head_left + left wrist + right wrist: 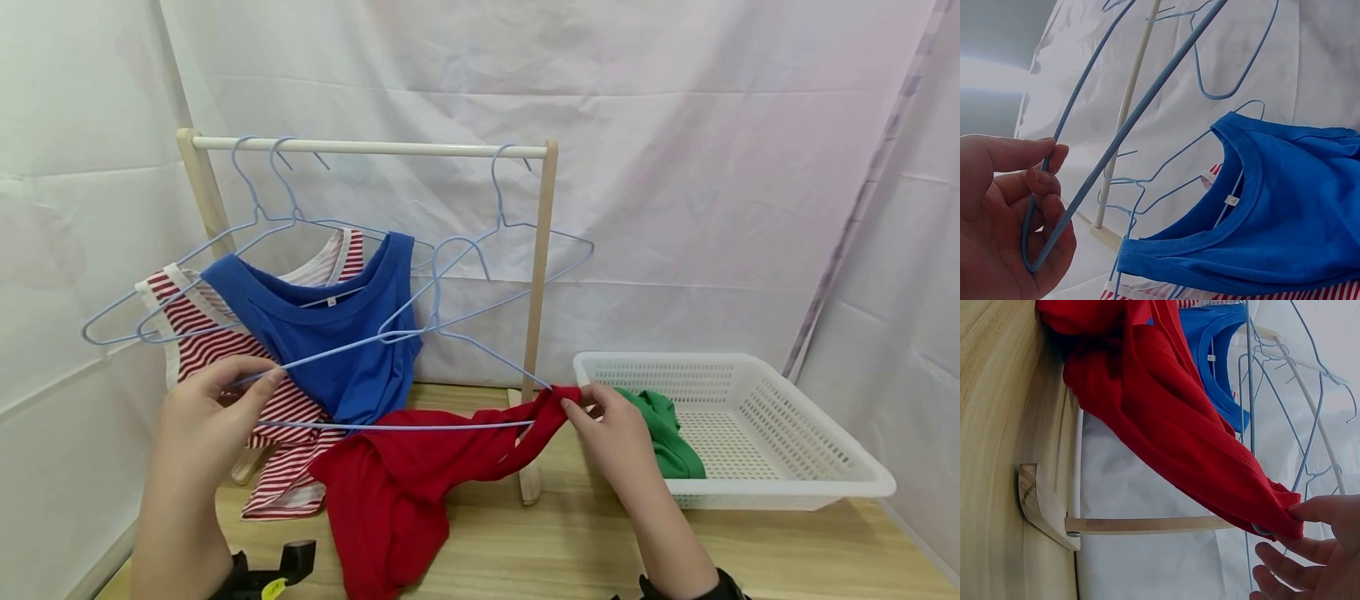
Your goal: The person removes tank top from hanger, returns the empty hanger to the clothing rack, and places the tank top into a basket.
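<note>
left hand (pixel 206 417) grips hanger (pixel 435 427) | right hand (pixel 618 427) pinches red garment (pixel 401 483) | garment trails down and leftward

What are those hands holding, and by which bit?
The left hand holds a light blue hanger by its left corner; the right hand pinches the red garment by a narrow strip.
</note>
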Available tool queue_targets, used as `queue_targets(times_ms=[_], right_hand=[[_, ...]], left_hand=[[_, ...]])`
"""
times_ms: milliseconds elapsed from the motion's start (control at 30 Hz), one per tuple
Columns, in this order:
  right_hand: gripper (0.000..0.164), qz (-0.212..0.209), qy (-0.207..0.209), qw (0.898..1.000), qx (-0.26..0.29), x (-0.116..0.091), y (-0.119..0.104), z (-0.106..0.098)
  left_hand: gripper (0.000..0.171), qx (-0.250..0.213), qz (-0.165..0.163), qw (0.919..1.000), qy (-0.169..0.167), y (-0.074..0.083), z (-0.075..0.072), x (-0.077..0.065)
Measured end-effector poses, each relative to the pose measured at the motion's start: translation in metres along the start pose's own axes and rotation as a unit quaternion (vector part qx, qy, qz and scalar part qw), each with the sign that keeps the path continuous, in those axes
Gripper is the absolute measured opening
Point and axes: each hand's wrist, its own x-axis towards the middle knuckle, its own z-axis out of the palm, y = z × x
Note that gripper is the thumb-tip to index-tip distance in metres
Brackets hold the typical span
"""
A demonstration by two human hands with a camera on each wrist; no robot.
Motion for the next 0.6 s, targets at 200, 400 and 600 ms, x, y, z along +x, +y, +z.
queue_targets(times_ms=[200, 400, 600], right_hand=[[0.022, 0.033, -0.018, 0.999, -0.019, 0.001, 0.003, 0.0], [0.023, 0.035, -0.022, 0.998, -0.039, 0.003, 0.007, 0.001], [0.023, 0.033, -0.033, 0.997, -0.069, 0.005, 0.011, 0.002]], left_hand=[[0.018, 0.004, -0.003, 1.0, -0.002, 0.0, -0.002, 0.0], [0.016, 0.007, 0.003, 0.9999, 0.008, -0.002, -0.004, 0.0], [0.014, -0.003, -0.009, 0.9995, 0.029, -0.004, -0.007, 0.0]])
